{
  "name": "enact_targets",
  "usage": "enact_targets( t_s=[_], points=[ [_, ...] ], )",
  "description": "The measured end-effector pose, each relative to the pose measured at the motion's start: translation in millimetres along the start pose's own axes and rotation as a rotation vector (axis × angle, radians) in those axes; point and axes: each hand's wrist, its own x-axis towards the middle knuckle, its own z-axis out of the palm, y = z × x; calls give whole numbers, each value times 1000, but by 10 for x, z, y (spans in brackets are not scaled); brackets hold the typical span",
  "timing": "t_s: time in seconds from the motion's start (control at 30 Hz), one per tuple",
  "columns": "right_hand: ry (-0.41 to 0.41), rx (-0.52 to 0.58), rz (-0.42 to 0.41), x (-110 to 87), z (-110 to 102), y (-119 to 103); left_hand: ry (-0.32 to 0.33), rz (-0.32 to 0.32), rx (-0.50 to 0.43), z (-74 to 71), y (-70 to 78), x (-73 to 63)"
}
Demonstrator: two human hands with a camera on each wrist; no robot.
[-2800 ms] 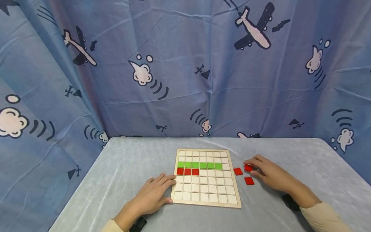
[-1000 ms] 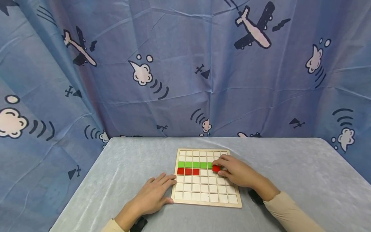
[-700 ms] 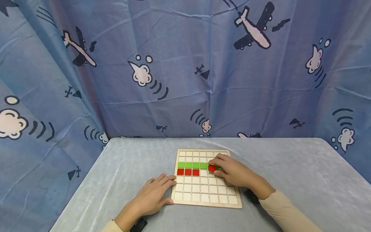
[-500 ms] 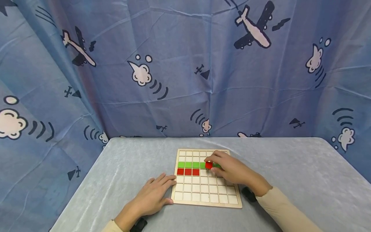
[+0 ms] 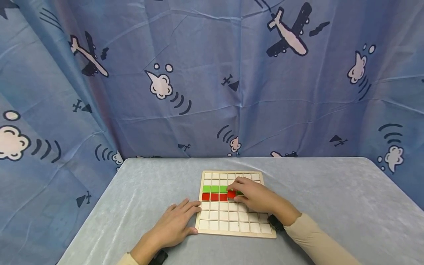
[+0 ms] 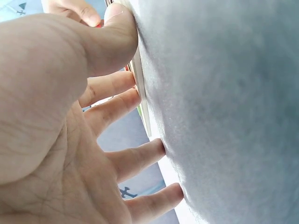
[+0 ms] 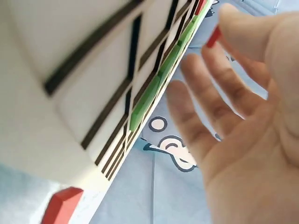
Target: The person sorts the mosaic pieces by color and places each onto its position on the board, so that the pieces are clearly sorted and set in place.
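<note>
A wooden grid board (image 5: 223, 215) lies on the table in the head view. My right hand (image 5: 256, 197) is over it, pinching a small red square tile (image 5: 231, 194) between thumb and fingers. That tile is at the fourth cell of the row holding several red tiles (image 5: 214, 197), just right of them; whether it touches the board cannot be seen. In the right wrist view the pinched tile (image 7: 213, 37) shows edge-on at the fingertips. My left hand (image 5: 173, 224) rests on the table, fingers extended, thumb and fingertips against the board's left edge.
A row of green tiles (image 5: 215, 189) sits just above the red row, partly covered by my right hand. One loose red tile (image 7: 61, 205) lies beside the board in the right wrist view; my right arm hides that spot in the head view. A patterned blue curtain (image 5: 198, 92) hangs behind the table.
My right hand has picked up a red tile from right of the board and carried it left across the grid to beside the red tiles. My left hand has stayed in place.
</note>
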Motion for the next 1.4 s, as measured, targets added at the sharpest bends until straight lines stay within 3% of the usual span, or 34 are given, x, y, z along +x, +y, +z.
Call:
enact_targets(
  t_s=[0.77,1.4],
  points=[
    [-2,-90,-24,-18,58,-40,5,5,-6,10,-24,-15],
    [17,-65,-24,-30,62,-29,5,6,-7,-11,-17,-7]
  ],
)
